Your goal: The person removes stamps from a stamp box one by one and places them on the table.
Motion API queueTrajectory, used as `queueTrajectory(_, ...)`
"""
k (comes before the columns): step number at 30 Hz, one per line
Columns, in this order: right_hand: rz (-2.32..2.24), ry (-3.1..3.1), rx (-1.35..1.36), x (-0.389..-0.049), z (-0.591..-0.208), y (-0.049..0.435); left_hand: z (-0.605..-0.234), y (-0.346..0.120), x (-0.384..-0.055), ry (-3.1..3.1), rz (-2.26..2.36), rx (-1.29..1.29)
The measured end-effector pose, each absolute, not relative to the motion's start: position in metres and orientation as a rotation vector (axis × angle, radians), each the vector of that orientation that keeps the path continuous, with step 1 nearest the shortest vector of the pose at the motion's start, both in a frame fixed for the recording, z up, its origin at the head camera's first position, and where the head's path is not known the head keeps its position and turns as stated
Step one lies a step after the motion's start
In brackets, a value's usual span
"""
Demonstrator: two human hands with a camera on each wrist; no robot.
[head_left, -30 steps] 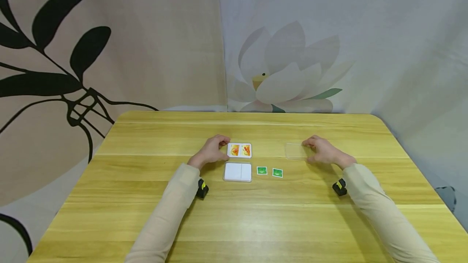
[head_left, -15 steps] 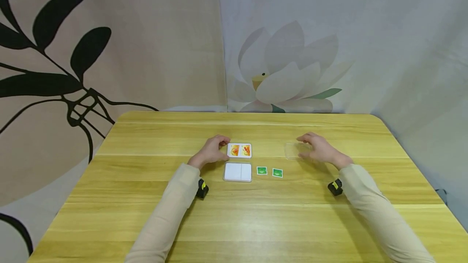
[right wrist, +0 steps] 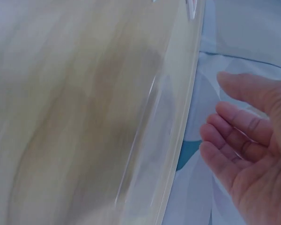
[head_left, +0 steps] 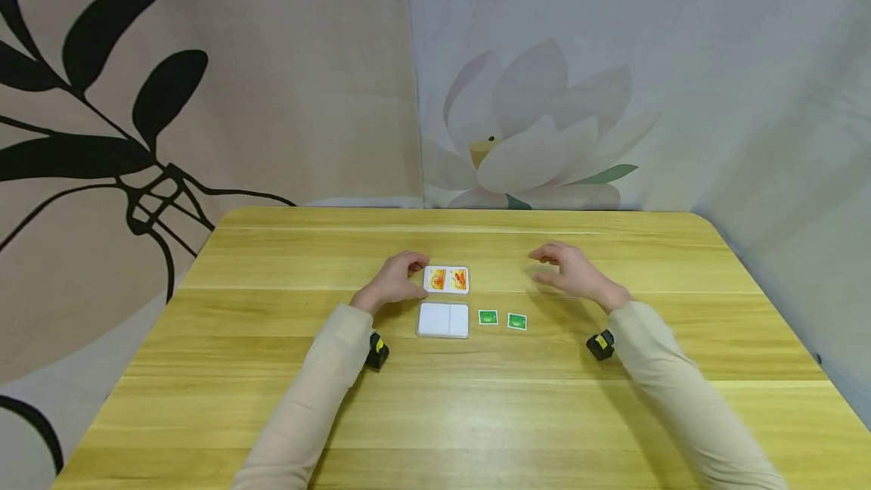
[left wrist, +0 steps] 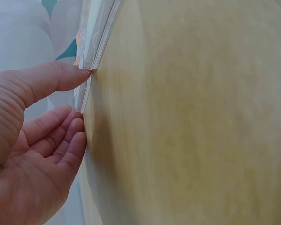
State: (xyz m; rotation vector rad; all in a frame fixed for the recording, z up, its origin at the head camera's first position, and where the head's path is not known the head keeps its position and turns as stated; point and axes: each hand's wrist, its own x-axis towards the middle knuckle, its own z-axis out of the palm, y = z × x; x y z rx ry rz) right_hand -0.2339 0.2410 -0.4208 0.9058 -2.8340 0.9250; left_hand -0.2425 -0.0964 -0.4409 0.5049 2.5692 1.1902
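Observation:
In the head view, my left hand (head_left: 393,278) holds the left end of the farther small card case (head_left: 445,280), which shows two orange pictures. Its thumb meets a clear plastic corner (left wrist: 88,65) in the left wrist view, and the fingers curl at the far side. A second case with a white face (head_left: 443,320) lies just nearer. My right hand (head_left: 574,271) hovers over the table with loosely bent fingers, holding nothing. Beside it, in the right wrist view, lies a clear plastic lid (right wrist: 147,140); the head view barely shows it.
Two small green cards (head_left: 488,317) lie right of the white-faced case, side by side and apart. All of it rests on a wooden table (head_left: 435,414). A printed curtain (head_left: 327,82) hangs behind the far edge.
My right hand has moved leftward from the right end of the clear lid to over its left part. The left hand has stayed at the farther card case.

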Motion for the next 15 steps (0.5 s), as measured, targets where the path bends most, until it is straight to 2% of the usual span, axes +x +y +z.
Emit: queueTrajectory(15, 0.981, -2.819, 0.956, -0.240, -0.416, 0.202, -0.442, -0.096, -0.245, 2.578, 1.188, 0.499)
